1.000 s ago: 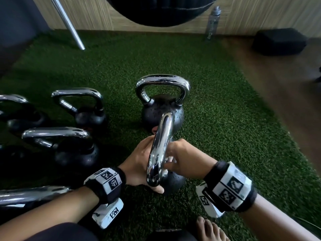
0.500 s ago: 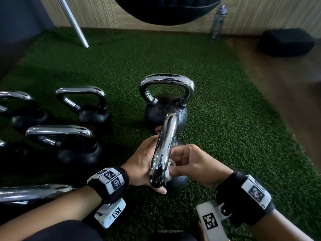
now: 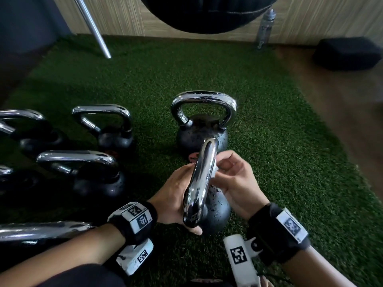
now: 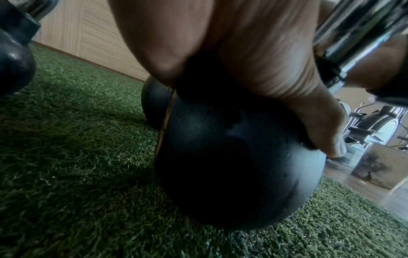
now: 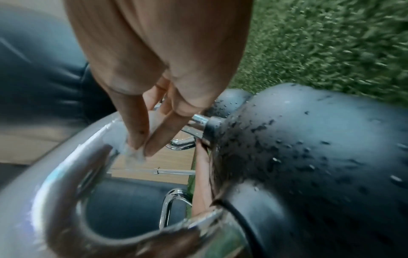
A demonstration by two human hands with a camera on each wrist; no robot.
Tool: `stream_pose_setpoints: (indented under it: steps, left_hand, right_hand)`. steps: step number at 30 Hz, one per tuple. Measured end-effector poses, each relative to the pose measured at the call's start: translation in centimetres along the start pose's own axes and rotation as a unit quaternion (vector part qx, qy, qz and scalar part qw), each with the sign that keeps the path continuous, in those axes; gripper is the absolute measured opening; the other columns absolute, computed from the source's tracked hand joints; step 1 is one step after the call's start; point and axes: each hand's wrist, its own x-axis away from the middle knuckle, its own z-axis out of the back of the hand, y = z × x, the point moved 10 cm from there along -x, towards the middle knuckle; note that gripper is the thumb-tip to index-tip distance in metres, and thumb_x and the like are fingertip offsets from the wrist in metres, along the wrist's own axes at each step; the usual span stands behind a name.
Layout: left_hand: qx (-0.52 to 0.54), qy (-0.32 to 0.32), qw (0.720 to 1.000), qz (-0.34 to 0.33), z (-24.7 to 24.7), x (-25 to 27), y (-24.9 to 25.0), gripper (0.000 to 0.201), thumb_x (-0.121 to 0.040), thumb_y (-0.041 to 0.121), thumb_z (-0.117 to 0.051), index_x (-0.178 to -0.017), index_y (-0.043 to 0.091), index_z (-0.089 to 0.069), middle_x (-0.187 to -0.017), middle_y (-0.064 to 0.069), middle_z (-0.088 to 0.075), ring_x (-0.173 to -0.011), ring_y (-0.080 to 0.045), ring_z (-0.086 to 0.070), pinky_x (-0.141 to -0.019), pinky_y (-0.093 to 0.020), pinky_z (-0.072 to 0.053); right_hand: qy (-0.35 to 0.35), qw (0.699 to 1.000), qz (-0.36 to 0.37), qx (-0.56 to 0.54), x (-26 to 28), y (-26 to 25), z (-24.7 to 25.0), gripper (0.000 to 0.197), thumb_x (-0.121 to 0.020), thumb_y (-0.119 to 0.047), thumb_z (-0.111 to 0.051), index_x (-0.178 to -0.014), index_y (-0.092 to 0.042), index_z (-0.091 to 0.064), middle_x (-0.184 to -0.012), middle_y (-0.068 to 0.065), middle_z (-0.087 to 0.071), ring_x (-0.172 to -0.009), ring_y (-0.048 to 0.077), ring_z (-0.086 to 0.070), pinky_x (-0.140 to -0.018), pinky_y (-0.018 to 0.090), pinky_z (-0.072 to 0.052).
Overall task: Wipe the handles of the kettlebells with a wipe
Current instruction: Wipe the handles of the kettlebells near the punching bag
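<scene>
On the green turf [image 3: 279, 162] stands the near kettlebell [image 3: 215, 212], black with water drops on its body [image 5: 309, 157]; its chrome handle [image 3: 202, 179] points edge-on toward me. My left hand [image 3: 174, 193] cups the kettlebell from the left, palm on the black ball [image 4: 232, 165] and thumb curled round the near side. My right hand [image 3: 232, 177] pinches a small white wipe [image 3: 214, 172] against the right side of the handle. In the right wrist view, thumb and fingers press the wipe [image 5: 132, 153] to the chrome handle [image 5: 84, 157].
A second wet kettlebell [image 3: 203, 125] stands just behind the near one. Several more kettlebells [image 3: 103, 125] crowd the left side. A steel bar [image 3: 93, 27], a water bottle [image 3: 265, 27] and a black pad [image 3: 348, 54] lie farther off. Wooden floor [image 3: 342, 125] borders the turf on the right.
My right hand has turned and slid the wipe along the handle, away from me toward its far end. My left hand has kept its hold on the kettlebell.
</scene>
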Motion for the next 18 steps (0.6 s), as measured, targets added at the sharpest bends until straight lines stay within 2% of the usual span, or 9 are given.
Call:
stream_pose_setpoints:
  steps: [1, 3, 5, 6, 10, 11, 14, 16, 18]
  left_hand:
    - [-0.009, -0.001, 1.0, -0.006, 0.1, 0.0, 0.3, 0.14, -0.033, 0.054, -0.094, -0.14, 0.073, -0.006, -0.15, 0.039, -0.024, -0.145, -0.018, -0.035, -0.122, -0.048, -0.031]
    - [-0.018, -0.012, 1.0, -0.002, 0.1, 0.2, 0.2, 0.148, -0.033, 0.044, -0.101, -0.134, 0.079, 0.001, -0.14, 0.056, -0.015, -0.142, 0.005, -0.028, -0.124, -0.027, -0.024]
    - [-0.027, -0.025, 0.999, 0.008, -0.1, 0.3, -0.2, 0.154, -0.035, 0.032, -0.105, -0.125, 0.085, 0.008, -0.132, 0.063, -0.007, -0.133, 0.027, -0.017, -0.118, -0.008, -0.016]
    - [-0.033, -0.028, 0.999, 0.012, -0.2, 0.3, -0.3, 0.155, -0.036, 0.03, -0.106, -0.121, 0.087, 0.01, -0.129, 0.065, -0.005, -0.131, 0.029, -0.016, -0.117, -0.007, -0.014]
    - [-0.03, -0.03, 0.999, 0.03, 0.1, 0.3, -0.3, 0.152, -0.033, 0.032, -0.106, -0.117, 0.09, 0.008, -0.125, 0.066, -0.007, -0.141, -0.002, -0.029, -0.124, -0.031, -0.025]
    - [-0.027, -0.032, 0.999, 0.027, 0.2, 0.3, -0.2, 0.149, -0.031, 0.041, -0.103, -0.119, 0.089, 0.007, -0.127, 0.065, -0.006, -0.141, -0.004, -0.028, -0.124, -0.035, -0.025]
    - [-0.031, -0.042, 0.999, 0.008, 0.3, 0.2, 1.0, 0.132, -0.029, 0.063, -0.083, -0.127, 0.081, 0.003, -0.132, 0.064, 0.001, -0.135, 0.006, -0.022, -0.122, -0.033, -0.019]
    - [-0.042, -0.043, 0.998, 0.004, 0.3, 0.2, 1.3, 0.13, -0.029, 0.063, -0.084, -0.13, 0.071, -0.003, -0.133, 0.063, 0.003, -0.135, 0.004, -0.022, -0.123, -0.037, -0.02]
    - [-0.058, -0.043, 0.997, 0.007, 0.3, 0.2, 0.8, 0.143, -0.03, 0.054, -0.096, -0.14, 0.06, -0.004, -0.139, 0.057, 0.0, -0.14, -0.003, -0.023, -0.125, -0.041, -0.022]
  right_hand:
    - [0.027, 0.999, 0.035, 0.029, -0.3, -0.7, 0.3, 0.032, -0.074, 0.015, -0.077, -0.092, -0.006, -0.061, -0.092, 0.017, -0.07, -0.081, 0.028, -0.069, -0.071, 0.034, -0.062]
    - [0.07, 0.991, 0.082, 0.084, -0.2, -1.6, 0.7, 0.036, -0.075, 0.019, -0.077, -0.09, -0.008, -0.059, -0.09, 0.019, -0.07, -0.085, 0.031, -0.067, -0.077, 0.04, -0.06]
    - [0.089, 0.982, 0.108, 0.13, 0.6, -2.0, 0.5, 0.033, -0.077, 0.021, -0.075, -0.089, -0.004, -0.057, -0.092, 0.026, -0.069, -0.087, 0.032, -0.068, -0.081, 0.045, -0.06]
    - [0.098, 0.975, 0.122, 0.158, 1.0, -2.3, 0.4, 0.031, -0.078, 0.02, -0.075, -0.088, -0.002, -0.057, -0.094, 0.029, -0.068, -0.085, 0.03, -0.069, -0.081, 0.046, -0.06]
    - [0.163, 0.925, 0.17, 0.299, 0.8, -4.7, 0.4, 0.035, -0.073, 0.014, -0.081, -0.081, -0.012, -0.059, -0.08, 0.005, -0.068, -0.068, 0.008, -0.065, -0.066, 0.023, -0.058]
    - [0.185, 0.914, 0.172, 0.318, 0.5, -5.1, 0.7, 0.034, -0.072, 0.01, -0.083, -0.08, -0.014, -0.06, -0.078, 0.003, -0.068, -0.066, 0.007, -0.063, -0.062, 0.023, -0.056]
    - [0.25, 0.885, 0.148, 0.365, -0.1, -5.0, 2.0, 0.026, -0.073, -0.01, -0.086, -0.08, -0.016, -0.062, -0.077, 0.001, -0.069, -0.064, 0.008, -0.059, -0.062, 0.028, -0.055]
    - [0.271, 0.867, 0.129, 0.398, -0.2, -4.7, 2.2, 0.022, -0.076, -0.013, -0.084, -0.081, -0.017, -0.063, -0.074, -0.005, -0.068, -0.061, 0.002, -0.056, -0.058, 0.015, -0.05]
    - [0.281, 0.859, 0.121, 0.41, -0.2, -4.9, 1.9, 0.017, -0.078, -0.009, -0.079, -0.083, -0.015, -0.064, -0.074, -0.007, -0.066, -0.058, 0.0, -0.054, -0.055, 0.009, -0.046]
